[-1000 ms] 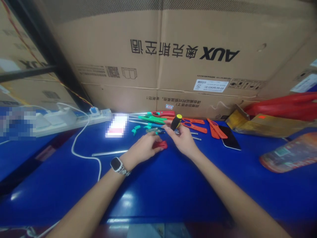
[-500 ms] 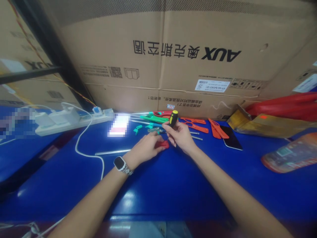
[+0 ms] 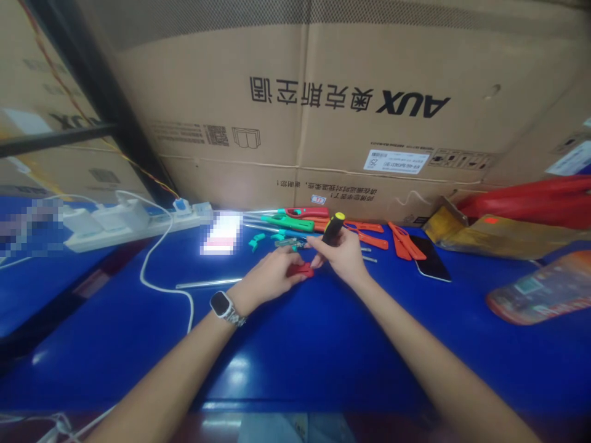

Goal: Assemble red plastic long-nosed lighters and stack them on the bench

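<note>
My left hand (image 3: 272, 277), with a watch (image 3: 221, 304) on its wrist, is closed around the red handle of a long-tube lighter (image 3: 302, 270); its metal tube (image 3: 207, 283) sticks out to the left along the table. In my right hand (image 3: 344, 251) is a screwdriver (image 3: 333, 229) with a black and yellow handle, tilted with its top to the right. The screwdriver's tip is hidden by my fingers, close to the red handle. Behind my hands lie several lighters, among them a green one (image 3: 295, 223) and a red one (image 3: 307, 211), plus small teal pieces (image 3: 255, 241).
Orange handle shells (image 3: 409, 243) and a dark phone (image 3: 431, 261) lie to the right, near a bottle (image 3: 540, 289). On the left are a white power strip (image 3: 133, 229), a cable (image 3: 146, 277) and a bright blurred rectangle (image 3: 222, 232). A cardboard carton (image 3: 300, 141) stands behind the blue table (image 3: 295, 357).
The screwdriver handle has tilted to the right and moved slightly that way with my right hand. My left hand still holds the red lighter in nearly the same place.
</note>
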The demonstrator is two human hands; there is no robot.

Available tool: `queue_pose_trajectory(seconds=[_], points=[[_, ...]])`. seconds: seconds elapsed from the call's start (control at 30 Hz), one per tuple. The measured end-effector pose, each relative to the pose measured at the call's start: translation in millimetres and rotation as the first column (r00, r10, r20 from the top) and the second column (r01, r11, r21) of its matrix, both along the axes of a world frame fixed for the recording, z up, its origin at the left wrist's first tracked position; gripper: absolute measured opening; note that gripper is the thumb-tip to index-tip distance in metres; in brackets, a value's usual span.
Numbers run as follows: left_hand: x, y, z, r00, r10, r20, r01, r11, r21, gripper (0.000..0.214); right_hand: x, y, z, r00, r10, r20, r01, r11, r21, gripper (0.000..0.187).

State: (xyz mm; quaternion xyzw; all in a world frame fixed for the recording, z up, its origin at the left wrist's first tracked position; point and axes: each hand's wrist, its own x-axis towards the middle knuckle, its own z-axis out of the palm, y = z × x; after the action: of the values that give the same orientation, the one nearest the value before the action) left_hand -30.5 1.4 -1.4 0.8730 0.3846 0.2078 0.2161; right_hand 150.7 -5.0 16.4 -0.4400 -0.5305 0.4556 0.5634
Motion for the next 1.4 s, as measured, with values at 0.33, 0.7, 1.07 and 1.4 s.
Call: queue_pose_trajectory(seconds=[0.33, 0.7, 1.07, 1.4], points=[[0, 3, -2.3, 1.000, -0.012, -0.021, 0.013, 0.999, 0.036, 0.022, 7, -6, -2.6, 0.979, 0.202, -0.029, -0.202, 0.979, -0.004, 0.054], [0, 1, 0.1, 0.999, -0.012, -0.034, 0.012, 1.000, 0.022, 0.019, -8, -3, 0.4, 1.000, -0.015, 0.020, 0.014, 0.999, 0.029, 0.045], [0, 1, -0.8, 1.000, -0.017, 0.002, 0.017, 1.000, -0.007, 0.020, 7, -5, -3.7, 0.975, 0.199, 0.100, -0.208, 0.974, 0.085, 0.035], [0, 1, 0.4, 1.000, -0.024, 0.017, 0.024, 1.000, 0.006, 0.019, -4, -6, -11.8, 0.999, -0.009, 0.037, 0.007, 0.997, 0.072, 0.048]])
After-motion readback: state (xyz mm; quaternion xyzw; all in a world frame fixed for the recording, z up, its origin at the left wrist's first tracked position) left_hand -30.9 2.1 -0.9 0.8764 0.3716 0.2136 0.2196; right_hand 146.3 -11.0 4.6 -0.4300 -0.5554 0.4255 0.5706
